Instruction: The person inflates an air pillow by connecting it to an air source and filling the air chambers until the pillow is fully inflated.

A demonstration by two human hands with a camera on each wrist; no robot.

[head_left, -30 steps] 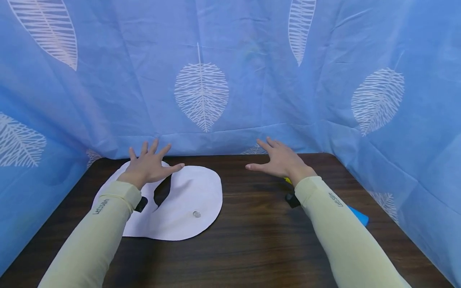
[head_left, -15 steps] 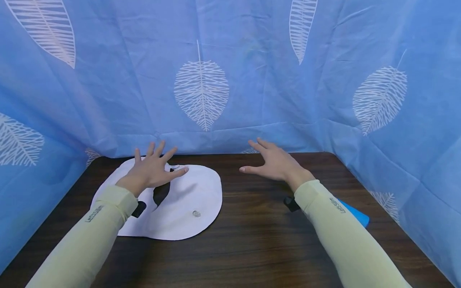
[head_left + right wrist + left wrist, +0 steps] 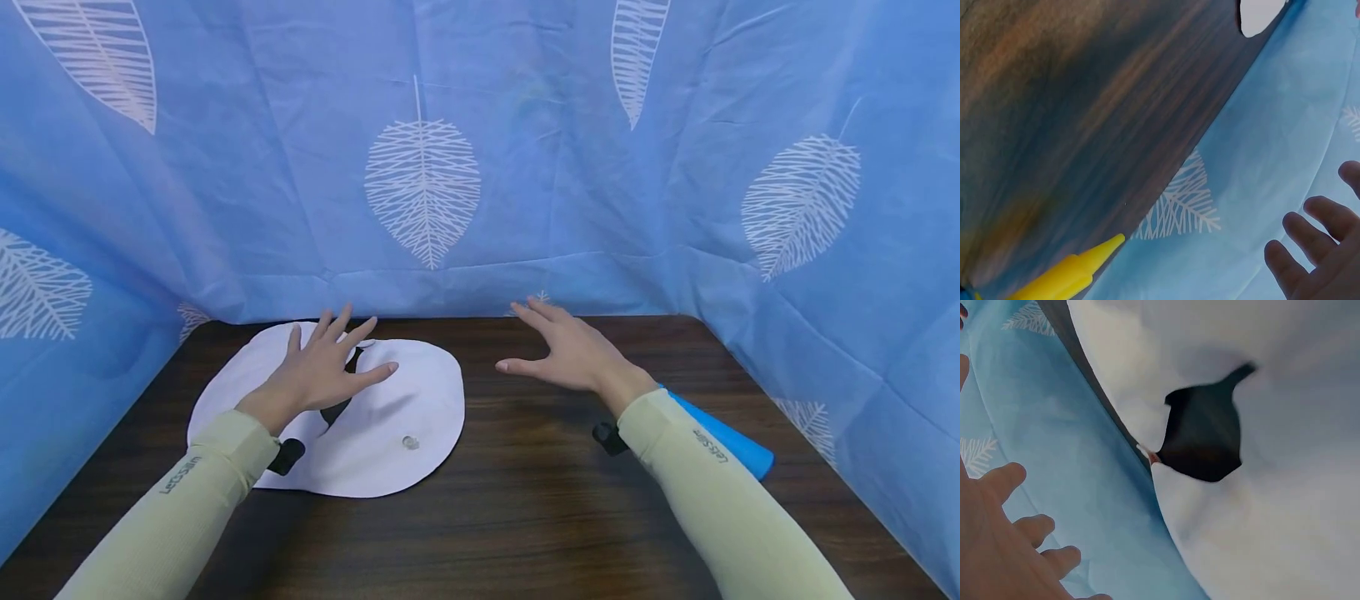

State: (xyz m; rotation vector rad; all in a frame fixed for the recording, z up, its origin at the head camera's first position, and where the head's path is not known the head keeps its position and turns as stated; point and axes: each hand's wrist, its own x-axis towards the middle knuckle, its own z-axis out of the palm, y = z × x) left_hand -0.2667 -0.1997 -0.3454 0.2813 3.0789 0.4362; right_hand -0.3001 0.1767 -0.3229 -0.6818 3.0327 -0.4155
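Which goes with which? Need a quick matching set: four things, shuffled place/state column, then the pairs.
Column one
1. white piece
2. blue object
3. left hand
4. yellow tip

Column two
A. spread wide, holding nothing
B. shows in the right wrist view but not in the head view
C. lies flat on the table, left of centre in the head view
D. partly covered by the right sleeve in the head view

Pairs: 1-C, 2-D, 3-A, 4-B
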